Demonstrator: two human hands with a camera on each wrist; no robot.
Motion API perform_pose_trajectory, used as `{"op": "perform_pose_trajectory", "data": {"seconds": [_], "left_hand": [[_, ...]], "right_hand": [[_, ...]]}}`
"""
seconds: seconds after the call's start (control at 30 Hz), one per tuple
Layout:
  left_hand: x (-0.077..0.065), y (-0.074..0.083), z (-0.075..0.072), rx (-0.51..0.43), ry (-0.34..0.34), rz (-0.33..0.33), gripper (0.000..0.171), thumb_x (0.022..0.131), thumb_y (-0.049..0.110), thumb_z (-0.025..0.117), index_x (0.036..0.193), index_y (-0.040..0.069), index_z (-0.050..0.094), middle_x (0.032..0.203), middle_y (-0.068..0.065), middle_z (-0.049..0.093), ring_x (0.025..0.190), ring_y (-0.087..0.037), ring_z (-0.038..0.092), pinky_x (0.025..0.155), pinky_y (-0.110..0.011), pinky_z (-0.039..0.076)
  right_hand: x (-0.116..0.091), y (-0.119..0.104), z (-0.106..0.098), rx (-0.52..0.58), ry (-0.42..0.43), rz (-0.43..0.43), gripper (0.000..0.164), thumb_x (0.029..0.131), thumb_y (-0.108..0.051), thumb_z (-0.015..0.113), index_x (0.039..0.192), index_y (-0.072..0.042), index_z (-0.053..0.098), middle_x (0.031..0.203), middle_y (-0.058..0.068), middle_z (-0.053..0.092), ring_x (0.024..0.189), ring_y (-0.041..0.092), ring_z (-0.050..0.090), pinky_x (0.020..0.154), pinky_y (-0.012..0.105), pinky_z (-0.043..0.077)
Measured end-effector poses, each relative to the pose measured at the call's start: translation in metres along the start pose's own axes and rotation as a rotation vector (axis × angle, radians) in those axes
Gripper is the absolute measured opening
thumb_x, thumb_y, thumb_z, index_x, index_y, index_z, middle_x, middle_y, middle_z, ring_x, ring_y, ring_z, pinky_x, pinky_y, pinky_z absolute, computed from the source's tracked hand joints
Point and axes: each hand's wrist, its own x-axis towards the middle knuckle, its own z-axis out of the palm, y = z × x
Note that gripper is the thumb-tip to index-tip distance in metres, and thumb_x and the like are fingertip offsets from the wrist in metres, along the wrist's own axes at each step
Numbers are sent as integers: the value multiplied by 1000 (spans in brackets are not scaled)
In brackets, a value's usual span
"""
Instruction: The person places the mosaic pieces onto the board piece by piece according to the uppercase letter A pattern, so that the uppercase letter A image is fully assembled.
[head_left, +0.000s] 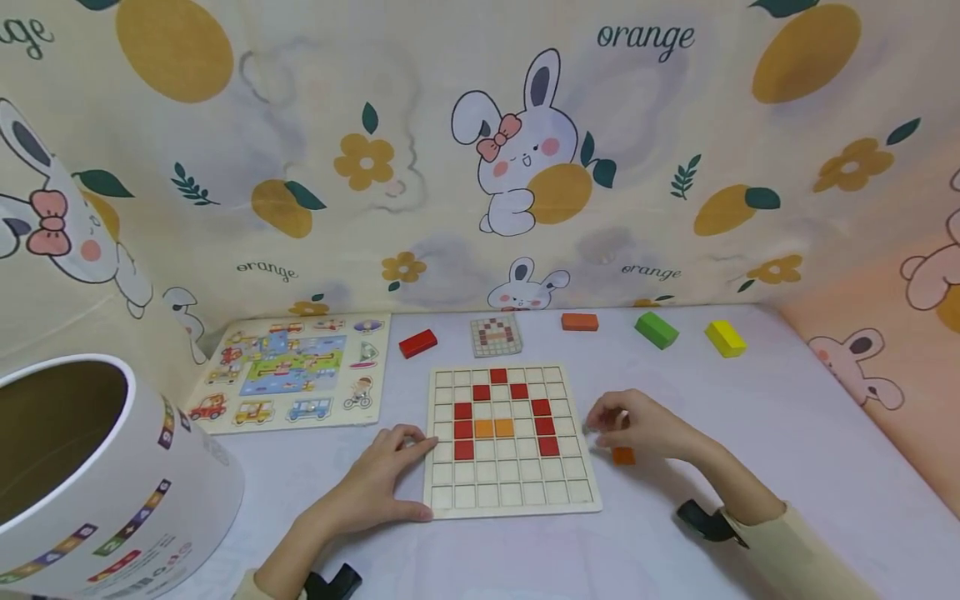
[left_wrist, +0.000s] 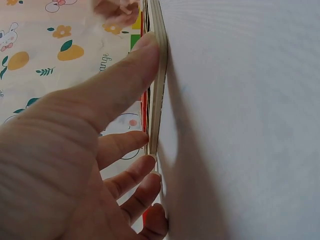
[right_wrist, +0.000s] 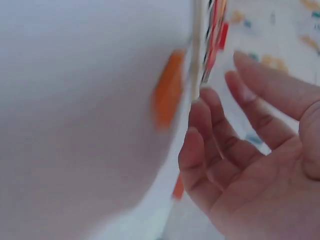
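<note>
A pale wooden grid board [head_left: 517, 492] lies flat on the table, with red tiles [head_left: 463, 450] and orange tiles [head_left: 504, 428] set in an arch-like pattern with a crossbar. My left hand [head_left: 378, 479] rests against the board's left side, index fingertip and thumb touching the edge; the left wrist view has this hand [left_wrist: 100, 135] with fingers spread along the edge. Just off the board's right edge hovers my right hand [head_left: 637, 423], fingers loosely bent. In the right wrist view nothing shows between the thumb and fingers of this hand [right_wrist: 250, 145]. An orange piece [head_left: 623, 456] lies beneath it.
Behind the board are a small pattern card [head_left: 496, 336] and red [head_left: 417, 343], orange [head_left: 580, 322], green [head_left: 656, 330] and yellow [head_left: 725, 338] blocks. A picture puzzle board [head_left: 292, 417] lies at the back left. In front of it stands a large white tub [head_left: 172, 500].
</note>
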Motion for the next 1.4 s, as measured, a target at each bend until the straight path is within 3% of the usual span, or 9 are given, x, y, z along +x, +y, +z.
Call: {"op": "perform_pose_trajectory", "data": {"seconds": [0.13, 0.3, 0.57, 0.8, 1.07, 1.4], "left_hand": [[0, 2, -1, 4, -1, -6, 92, 69, 53, 87, 144, 12, 54, 133, 2, 45, 115, -17, 38, 98, -49, 41], [0, 4, -2, 5, -2, -13, 93, 68, 53, 87, 144, 11, 54, 133, 1, 45, 115, -18, 38, 97, -49, 41], [0, 3, -1, -5, -5, -9, 93, 68, 54, 86, 144, 11, 54, 133, 2, 45, 114, -17, 37, 97, -49, 40], [0, 3, -1, -1, -3, -7, 93, 68, 54, 86, 144, 11, 54, 133, 2, 45, 114, -18, 38, 98, -50, 40], [0, 2, -1, -1, -2, -8, 93, 68, 54, 85, 144, 12, 53, 133, 3, 44, 114, -18, 38, 98, -50, 40], [0, 1, 0, -7, -3, -8, 93, 68, 55, 85, 145, 12, 53, 133, 3, 44, 115, -17, 37, 98, -50, 40]], "right_hand": [[-22, 15, -10, 46, -18, 36, 26, 83, -11, 80, 106, -6, 69, 101, 6, 65, 90, 26, 53, 73, 27, 45], [-33, 22, -9, 95, -19, -29, 39, 80, -9, 81, 115, -4, 65, 108, 10, 63, 94, 27, 54, 76, 28, 46], [-34, 26, 0, 87, 5, -60, 38, 79, 2, 78, 114, -7, 66, 108, 8, 60, 93, 24, 54, 75, 27, 46], [-35, 25, 1, 59, 2, -60, 36, 80, 2, 78, 113, -7, 66, 105, 6, 61, 92, 23, 54, 75, 27, 47], [-35, 23, 0, 31, -49, -59, 33, 82, 4, 75, 110, -10, 67, 105, 4, 62, 94, 23, 55, 81, 28, 45], [-33, 13, 0, -21, -83, -43, 31, 82, 4, 75, 108, -12, 70, 100, 2, 60, 91, 21, 53, 76, 27, 45]]}}
